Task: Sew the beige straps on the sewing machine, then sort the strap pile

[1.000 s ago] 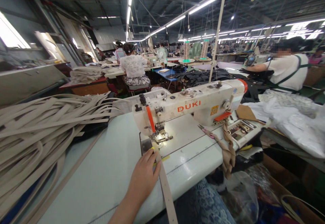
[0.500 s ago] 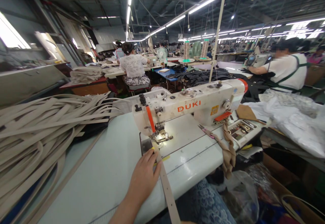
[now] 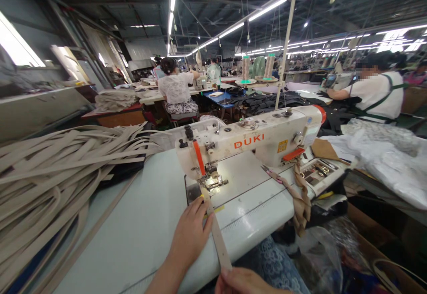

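Both hands are guiding the strip [image 3: 216, 234]: left [image 3: 190, 236] pressing it flat, right [image 3: 245, 281] pinching its end, ideally keeping it straight toward the needle [image 3: 211, 182].

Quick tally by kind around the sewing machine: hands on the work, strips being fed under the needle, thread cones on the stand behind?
Hands: 2, left hand and right hand
Beige strip at the needle: 1
Thread cones: 2
Sewing machine: 1
Total: 6

Bright fluorescent tubes [image 3: 253, 14] glare from twelve o'clock, and a small lamp lights the needle area [image 3: 213, 180]. Edges bend wide-angle; the distance blurs.
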A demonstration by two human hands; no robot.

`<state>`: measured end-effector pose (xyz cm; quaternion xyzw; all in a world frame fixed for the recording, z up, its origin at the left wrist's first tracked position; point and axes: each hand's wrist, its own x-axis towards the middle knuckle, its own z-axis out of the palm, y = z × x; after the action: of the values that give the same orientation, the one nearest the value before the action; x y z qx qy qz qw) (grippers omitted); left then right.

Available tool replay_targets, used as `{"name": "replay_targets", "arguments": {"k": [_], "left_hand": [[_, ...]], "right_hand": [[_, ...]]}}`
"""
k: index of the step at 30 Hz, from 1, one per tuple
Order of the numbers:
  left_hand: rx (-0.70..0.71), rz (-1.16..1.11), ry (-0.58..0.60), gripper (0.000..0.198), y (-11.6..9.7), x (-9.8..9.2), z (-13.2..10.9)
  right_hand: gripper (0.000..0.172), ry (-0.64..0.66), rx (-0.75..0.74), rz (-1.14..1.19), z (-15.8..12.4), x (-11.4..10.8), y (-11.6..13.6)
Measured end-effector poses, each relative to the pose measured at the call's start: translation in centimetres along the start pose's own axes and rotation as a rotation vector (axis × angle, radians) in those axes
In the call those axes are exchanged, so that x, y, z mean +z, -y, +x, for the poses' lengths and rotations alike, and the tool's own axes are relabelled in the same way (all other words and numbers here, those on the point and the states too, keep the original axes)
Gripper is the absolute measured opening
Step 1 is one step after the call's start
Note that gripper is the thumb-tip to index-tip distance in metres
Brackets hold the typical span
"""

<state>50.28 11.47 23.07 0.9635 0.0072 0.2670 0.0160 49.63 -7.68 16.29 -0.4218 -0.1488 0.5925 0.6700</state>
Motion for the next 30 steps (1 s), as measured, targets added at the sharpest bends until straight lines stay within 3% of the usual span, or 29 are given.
{"name": "replay_targets", "arguments": {"k": [4,9,15,18,22,26,30], "left_hand": [[0.007,0.015,-0.013,0.037,0.0,-0.1,0.0],[0.021,0.047,-0.032,0.035,-0.2,-0.1,0.1],[0.025,0.054,-0.047,0.033,-0.4,-0.3,0.2],[0.039,0.06,-0.06,0.034,-0.2,-0.3,0.2],[0.059,0.054,-0.083,0.034,-0.1,-0.1,0.3],[0.051,0.049,-0.085,0.033,0.0,0.0,0.4],[0.049,0.023,-0.041,0.031,0.2,-0.2,0.6]], "right_hand": [[0.08,0.025,0.021,-0.021,0.0,0.0,0.9],[0.066,0.071,0.035,-0.251,-1.7,0.9,4.5],[0.039,-0.059,-0.1,-0.485,-2.7,1.4,9.2],[0.018,-0.204,-0.297,-0.869,-2.4,0.8,11.6],[0.018,-0.237,-0.564,-1.466,-0.9,-0.5,14.1],[0.017,-0.16,-0.637,-1.813,1.2,-1.4,15.1],[0.02,-0.145,-0.667,-1.948,2.6,-1.7,15.4]]}}
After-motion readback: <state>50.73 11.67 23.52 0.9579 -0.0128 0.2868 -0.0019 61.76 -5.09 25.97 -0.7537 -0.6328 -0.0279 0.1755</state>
